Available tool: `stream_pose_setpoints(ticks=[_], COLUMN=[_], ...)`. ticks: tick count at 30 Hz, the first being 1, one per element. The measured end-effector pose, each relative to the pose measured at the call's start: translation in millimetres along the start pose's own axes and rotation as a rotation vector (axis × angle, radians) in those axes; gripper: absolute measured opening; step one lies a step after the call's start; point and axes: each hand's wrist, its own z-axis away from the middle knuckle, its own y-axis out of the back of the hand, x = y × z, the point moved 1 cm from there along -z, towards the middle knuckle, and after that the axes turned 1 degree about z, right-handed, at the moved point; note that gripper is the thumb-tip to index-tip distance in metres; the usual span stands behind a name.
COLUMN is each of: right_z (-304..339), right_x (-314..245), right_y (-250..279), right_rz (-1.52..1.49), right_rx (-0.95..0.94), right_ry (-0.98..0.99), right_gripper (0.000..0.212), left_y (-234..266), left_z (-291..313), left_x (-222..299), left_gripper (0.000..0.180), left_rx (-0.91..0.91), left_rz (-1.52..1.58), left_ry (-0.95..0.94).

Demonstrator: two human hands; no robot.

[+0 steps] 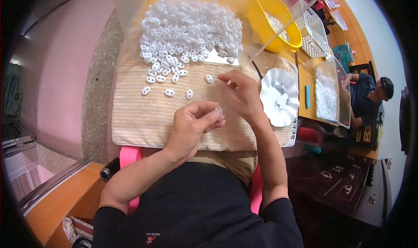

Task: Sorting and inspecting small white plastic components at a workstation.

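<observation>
My left hand pinches a small clear-white plastic piece between thumb and fingertips, above the striped towel. My right hand is up and to the right of it, fingers curled in toward the thumb; anything between its fingertips is too small to make out. Just left of those fingertips a white oval two-holed plastic piece lies on the towel. More such pieces lie further left, before a large heap of white plastic pieces. To the right sits a white wavy-rimmed dish with small dark grey bits in it.
A yellow basin with white pieces stands at the far right, beside a white perforated basket. A thin black stick lies above the dish. Further right are a blue bar-shaped object, a clear bin and another person.
</observation>
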Motion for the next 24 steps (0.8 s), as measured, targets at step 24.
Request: stream_pose_setpoints(ticks=[24], right_z=[-4.5], right_x=[-12.6], right_y=[5.3], right_rz=[0.165], right_rx=[-0.104], right_ry=[0.022], right_gripper=[0.017], left_y=[-0.2], left_z=[1.2], left_x=[5.6], left_gripper=[0.014], left_rx=[0.003], left_rz=[0.004], left_ry=[-0.031])
